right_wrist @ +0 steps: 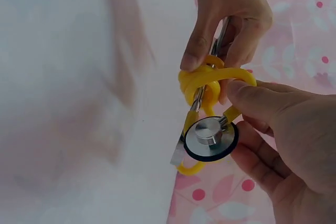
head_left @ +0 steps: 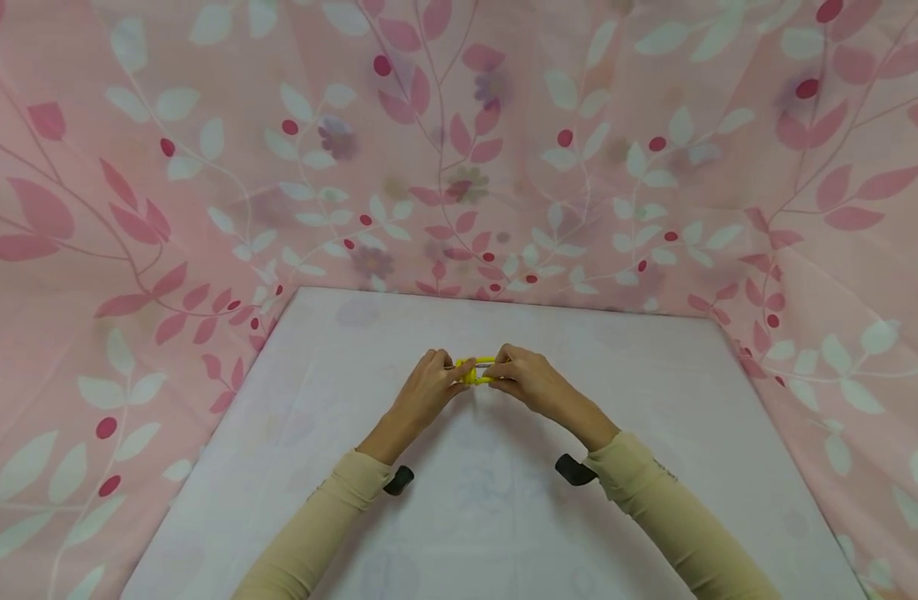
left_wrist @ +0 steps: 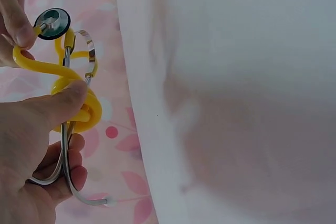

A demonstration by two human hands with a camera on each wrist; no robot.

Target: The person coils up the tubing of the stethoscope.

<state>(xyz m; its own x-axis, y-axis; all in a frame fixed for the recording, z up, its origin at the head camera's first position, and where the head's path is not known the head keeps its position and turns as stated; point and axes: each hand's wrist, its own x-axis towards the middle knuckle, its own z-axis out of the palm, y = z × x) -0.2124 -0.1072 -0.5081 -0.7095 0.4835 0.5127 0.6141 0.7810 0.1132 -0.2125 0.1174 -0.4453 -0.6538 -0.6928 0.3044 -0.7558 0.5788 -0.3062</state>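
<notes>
Both hands hold a stethoscope [head_left: 469, 375] with yellow tubing, above the white surface. My left hand [head_left: 427, 385] grips the metal ear tubes [left_wrist: 65, 150], its thumb pressing on the coil of tubing [left_wrist: 90, 109] wound round them. One pale ear tip [left_wrist: 109, 201] sticks out below the left fingers in the left wrist view. My right hand [head_left: 535, 382] pinches the yellow tube close to the round chest piece [right_wrist: 210, 137]. That disc has a dark rim and a silver centre, and it hangs beside the right fingertips. Part of the ear tubes is hidden behind the left hand.
A white-covered table [head_left: 474, 517] lies under the hands. Pink cloth [head_left: 443, 167] with leaves and berries stands behind it and along both sides. Dark devices [head_left: 574, 470] sit at the wrists, below the rolled beige sleeves [head_left: 639, 475].
</notes>
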